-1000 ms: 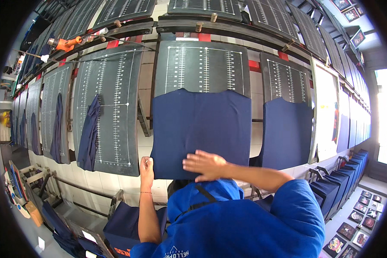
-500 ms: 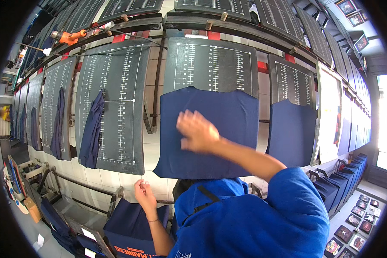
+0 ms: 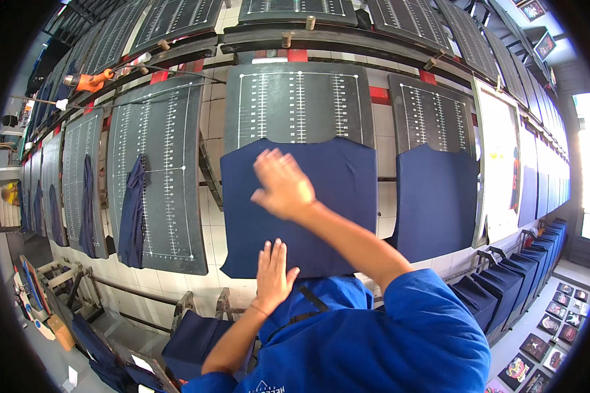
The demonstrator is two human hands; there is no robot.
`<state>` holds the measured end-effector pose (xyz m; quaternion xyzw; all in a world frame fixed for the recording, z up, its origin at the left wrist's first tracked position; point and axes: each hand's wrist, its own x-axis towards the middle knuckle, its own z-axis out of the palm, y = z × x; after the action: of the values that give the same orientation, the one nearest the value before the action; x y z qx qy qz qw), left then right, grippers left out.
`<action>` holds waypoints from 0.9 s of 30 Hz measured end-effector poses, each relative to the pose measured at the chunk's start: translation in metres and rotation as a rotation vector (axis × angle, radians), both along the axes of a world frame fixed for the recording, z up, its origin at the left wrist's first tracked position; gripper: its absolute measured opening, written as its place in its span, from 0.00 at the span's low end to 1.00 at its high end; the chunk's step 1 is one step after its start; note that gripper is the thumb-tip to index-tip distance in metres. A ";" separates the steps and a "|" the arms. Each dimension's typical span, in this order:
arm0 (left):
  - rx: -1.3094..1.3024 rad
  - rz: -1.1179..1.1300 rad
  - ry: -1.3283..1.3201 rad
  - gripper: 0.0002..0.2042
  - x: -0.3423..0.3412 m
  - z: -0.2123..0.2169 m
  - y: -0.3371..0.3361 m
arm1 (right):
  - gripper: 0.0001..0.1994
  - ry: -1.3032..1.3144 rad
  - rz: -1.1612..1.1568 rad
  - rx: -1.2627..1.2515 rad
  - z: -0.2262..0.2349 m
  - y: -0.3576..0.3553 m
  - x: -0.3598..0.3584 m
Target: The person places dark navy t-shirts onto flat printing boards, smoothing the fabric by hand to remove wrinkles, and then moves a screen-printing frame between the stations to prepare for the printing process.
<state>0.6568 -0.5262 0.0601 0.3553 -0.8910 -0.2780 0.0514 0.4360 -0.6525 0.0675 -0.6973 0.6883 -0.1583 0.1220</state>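
A: Why is nothing being gripped?
B: The right hand (image 3: 284, 187), unclenched, is extending palm-down over the navy cloth (image 3: 328, 173); the left hand (image 3: 274, 278), fingers straightened, is lying at its near edge; both are presumably smoothing it; the right forearm (image 3: 357, 239) is slanting from lower right.
A: And the board (image 3: 278, 98)?
B: Lying underneath, seemingly giving firm backing; its marked far end is showing.

fabric (image 3: 341, 216) on ctr bd (image 3: 282, 98) | btwn L bd (image 3: 158, 203) & R bd (image 3: 429, 111)

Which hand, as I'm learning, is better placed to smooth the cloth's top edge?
Right hand, probably: it is over the navy cloth near its top; the left hand, near its bottom.
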 end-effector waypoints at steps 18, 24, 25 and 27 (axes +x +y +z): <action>-0.308 -0.057 -0.105 0.35 -0.176 -0.001 -0.078 | 0.37 0.213 -0.018 0.061 -0.007 0.084 -0.151; -0.086 -0.542 -0.063 0.37 -0.107 0.006 0.011 | 0.40 0.161 -0.398 -0.134 -0.030 0.067 -0.176; 0.121 -0.456 -0.244 0.36 -0.125 0.039 -0.024 | 0.40 0.142 -0.447 -0.095 -0.032 0.096 -0.161; -0.175 -0.221 -0.175 0.37 -0.105 0.013 -0.076 | 0.41 0.084 -0.436 0.024 -0.014 0.160 -0.119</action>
<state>0.5519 -0.6023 0.0727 0.2723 -0.9464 -0.1714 -0.0264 0.3166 -0.4929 0.0537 -0.5366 0.8291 -0.1434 0.0643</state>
